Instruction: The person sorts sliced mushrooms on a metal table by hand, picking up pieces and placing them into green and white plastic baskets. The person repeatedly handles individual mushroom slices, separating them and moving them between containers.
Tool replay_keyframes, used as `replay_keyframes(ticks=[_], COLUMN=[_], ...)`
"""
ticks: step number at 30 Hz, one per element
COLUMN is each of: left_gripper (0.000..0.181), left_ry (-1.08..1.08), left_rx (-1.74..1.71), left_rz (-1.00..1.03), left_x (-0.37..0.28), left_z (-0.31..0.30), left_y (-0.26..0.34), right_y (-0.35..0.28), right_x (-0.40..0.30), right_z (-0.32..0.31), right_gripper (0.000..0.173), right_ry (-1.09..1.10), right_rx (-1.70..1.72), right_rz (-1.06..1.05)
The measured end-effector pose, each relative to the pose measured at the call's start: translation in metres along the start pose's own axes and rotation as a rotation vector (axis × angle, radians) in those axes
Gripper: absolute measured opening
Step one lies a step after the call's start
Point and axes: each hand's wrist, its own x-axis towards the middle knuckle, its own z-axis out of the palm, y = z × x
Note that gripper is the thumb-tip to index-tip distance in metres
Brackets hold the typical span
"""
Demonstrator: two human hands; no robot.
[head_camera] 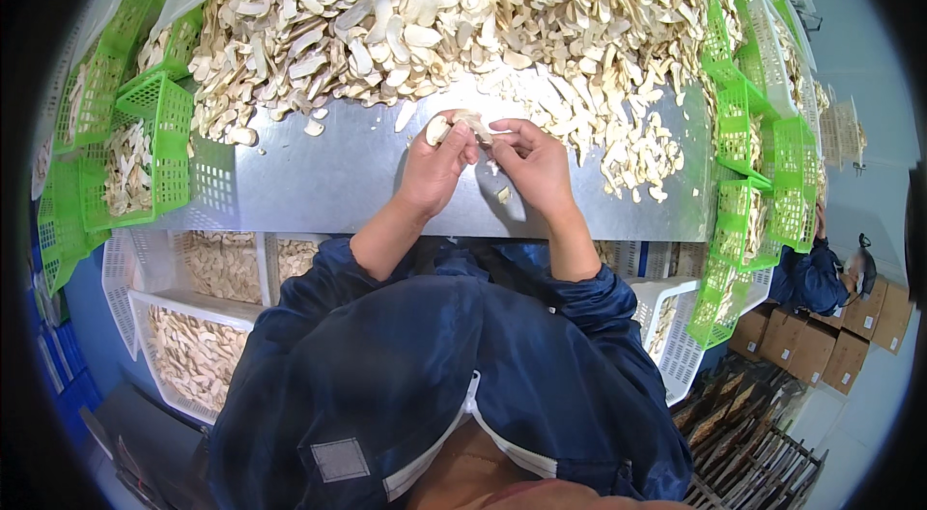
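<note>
Pale dried mushroom slices are piled on the steel table in front of me. My left hand (434, 166) holds a curled mushroom slice (472, 122) between thumb and fingers, over the table's near part. A second, rounder slice (437, 130) is tucked in the same hand. The fingertips of my right hand (537, 161) pinch the right end of the curled slice. Just below the hands, a small mushroom piece (505, 195) lies on the metal. The large heap of slices (434, 24) rises beyond my hands, and smaller pieces (641, 155) spread to the right.
Green perforated baskets (171, 169) line the steel table's (304, 184) left side. More green baskets (737, 220) hang on the right. White crates (199, 311) of slices sit under the near edge. Cardboard boxes (804, 350) and another person (815, 278) are at far right.
</note>
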Motion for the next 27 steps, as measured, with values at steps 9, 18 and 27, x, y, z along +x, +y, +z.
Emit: replay_keyframes(ticks=[9, 18, 27], left_gripper=[0.02, 0.019, 0.032], left_ry=[-0.095, -0.233, -0.135], left_rx=[-0.326, -0.297, -0.245], left_rz=[-0.18, -0.228, -0.285], left_x=[0.004, 0.0, 0.003], left_z=[-0.007, -0.007, -0.004], left_y=[0.014, 0.017, 0.016], right_y=[-0.011, -0.02, -0.002], right_x=[0.07, 0.046, 0.015], right_z=[-0.008, -0.024, -0.042], right_gripper=[0.031, 0.03, 0.034], right_ry=[0.294, 0.111, 0.17], right_rx=[-0.934, -0.373, -0.238], right_rz=[-0.709, -0.093, -0.024])
